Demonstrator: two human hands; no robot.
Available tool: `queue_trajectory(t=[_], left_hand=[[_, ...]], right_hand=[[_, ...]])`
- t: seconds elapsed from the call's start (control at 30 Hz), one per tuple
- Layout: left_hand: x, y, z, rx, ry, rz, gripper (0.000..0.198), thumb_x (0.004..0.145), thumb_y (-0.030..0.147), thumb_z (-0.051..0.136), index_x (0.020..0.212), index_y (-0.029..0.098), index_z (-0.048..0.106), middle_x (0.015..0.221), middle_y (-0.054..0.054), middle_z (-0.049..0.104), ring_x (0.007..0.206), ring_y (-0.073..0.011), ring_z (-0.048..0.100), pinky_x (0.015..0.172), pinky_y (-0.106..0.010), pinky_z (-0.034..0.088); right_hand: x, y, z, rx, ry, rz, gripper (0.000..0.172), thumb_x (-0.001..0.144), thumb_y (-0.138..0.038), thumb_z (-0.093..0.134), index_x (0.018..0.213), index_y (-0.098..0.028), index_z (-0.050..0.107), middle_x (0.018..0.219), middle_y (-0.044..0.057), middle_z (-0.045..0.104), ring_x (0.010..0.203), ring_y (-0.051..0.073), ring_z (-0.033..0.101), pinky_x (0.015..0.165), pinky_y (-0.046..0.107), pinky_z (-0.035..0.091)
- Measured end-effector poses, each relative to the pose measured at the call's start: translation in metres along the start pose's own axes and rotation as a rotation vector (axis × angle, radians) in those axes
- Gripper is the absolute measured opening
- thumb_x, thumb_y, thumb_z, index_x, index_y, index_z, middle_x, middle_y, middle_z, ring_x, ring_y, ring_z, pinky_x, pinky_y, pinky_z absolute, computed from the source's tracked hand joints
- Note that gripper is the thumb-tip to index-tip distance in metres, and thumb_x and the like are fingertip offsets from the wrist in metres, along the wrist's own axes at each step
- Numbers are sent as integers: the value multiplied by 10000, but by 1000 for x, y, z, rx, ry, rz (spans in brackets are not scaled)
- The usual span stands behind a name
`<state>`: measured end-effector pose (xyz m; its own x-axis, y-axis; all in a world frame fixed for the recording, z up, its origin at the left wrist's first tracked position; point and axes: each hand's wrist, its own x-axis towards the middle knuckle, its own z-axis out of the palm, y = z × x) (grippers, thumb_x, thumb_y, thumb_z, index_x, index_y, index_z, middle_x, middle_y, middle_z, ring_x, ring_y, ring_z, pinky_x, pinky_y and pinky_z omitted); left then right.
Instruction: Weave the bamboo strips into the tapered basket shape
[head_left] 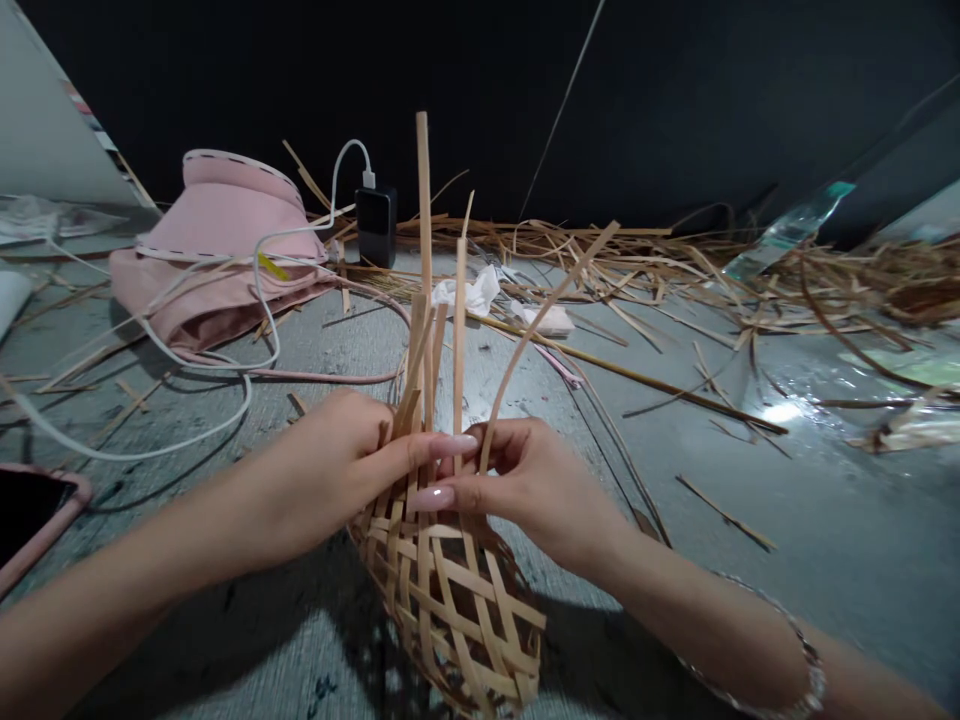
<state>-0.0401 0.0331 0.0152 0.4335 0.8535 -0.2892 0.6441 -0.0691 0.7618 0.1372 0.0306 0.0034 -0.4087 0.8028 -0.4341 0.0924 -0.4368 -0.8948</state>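
Our left hand [322, 470] and right hand [525, 490] both grip the narrow top of a woven bamboo basket [450, 610], pinching its loose upright strips [424, 230] between them. The basket's wide end sits below our hands, over the grey floor [675, 500]. Farther off on that floor lie a pink cloth [217, 250], a black power bank [375, 225], a white cable [259, 300], and a heap of loose strips [600, 245].

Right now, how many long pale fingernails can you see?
2: one fingernail on the left hand, and one fingernail on the right hand, just below it, above the woven basket. Others may be hidden behind the fingers.
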Motion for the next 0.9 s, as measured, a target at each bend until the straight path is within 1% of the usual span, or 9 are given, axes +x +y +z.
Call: queue_trajectory(t=[0.1,0.2,0.3,0.43,0.5,0.63,0.73,0.8,0.9], left_hand=[[1,-1,0,-20,-52,14,533,842,604,379,556,171,505,538,25,376,491,-104,320,423,-221,239],[2,-3,-1,-33,-88,47,489,855,539,407,531,176,457,526,34,358,475,-94,294,413,-219,228],[2,-4,-3,-42,-91,51,477,859,513,431,526,173,458,522,37,360,478,-91,297,410,-213,226],[2,-1,-2,-94,-85,25,468,858,522,429,582,162,542,558,19,459,514,-103,371,442,-205,289],[2,0,-2,-78,-81,33,486,861,539,425,571,163,527,545,24,442,502,-100,359,436,-208,276],[2,0,-2,-32,-90,58,484,881,511,424,537,172,466,529,39,376,484,-93,306,415,-214,226],[2,-1,-3,-20,-76,86,471,876,496,432,527,181,431,524,45,342,473,-93,285,406,-216,222],[1,0,-5,-13,-63,116,454,874,451,436,508,186,396,513,49,313,461,-88,268,401,-220,206],[-1,2,-7,-20,-65,110,442,884,400,431,502,187,367,512,51,284,465,-83,254,413,-229,188]], right_hand=[[-2,0,-1,-64,-57,-7,290,524,-306,887,556,-119,668,546,-10,632,524,78,535,536,209,413],[-1,2,-3,-61,-115,-33,305,558,-326,874,575,-127,644,573,-12,637,552,86,548,565,215,432],[1,3,-2,-79,-122,-51,292,579,-305,869,596,-136,632,584,-34,617,566,76,539,576,201,431],[0,2,2,-79,-83,-28,280,572,-320,870,641,-139,669,588,-41,615,535,65,510,554,197,421],[-1,2,3,-60,-62,-39,289,562,-340,871,663,-140,689,600,-33,630,539,72,519,558,206,428],[1,7,0,-44,-44,-131,268,554,-324,876,612,-150,681,597,-29,628,568,85,530,573,216,423],[3,11,-4,-1,-51,-169,247,566,-313,873,632,-158,693,628,-17,651,607,102,561,607,229,441],[4,13,-6,20,-64,-190,248,573,-313,872,627,-161,684,633,-12,657,619,107,572,616,231,446],[3,14,-7,24,-95,-189,273,589,-332,867,622,-157,659,624,-17,636,623,103,562,631,230,445]])
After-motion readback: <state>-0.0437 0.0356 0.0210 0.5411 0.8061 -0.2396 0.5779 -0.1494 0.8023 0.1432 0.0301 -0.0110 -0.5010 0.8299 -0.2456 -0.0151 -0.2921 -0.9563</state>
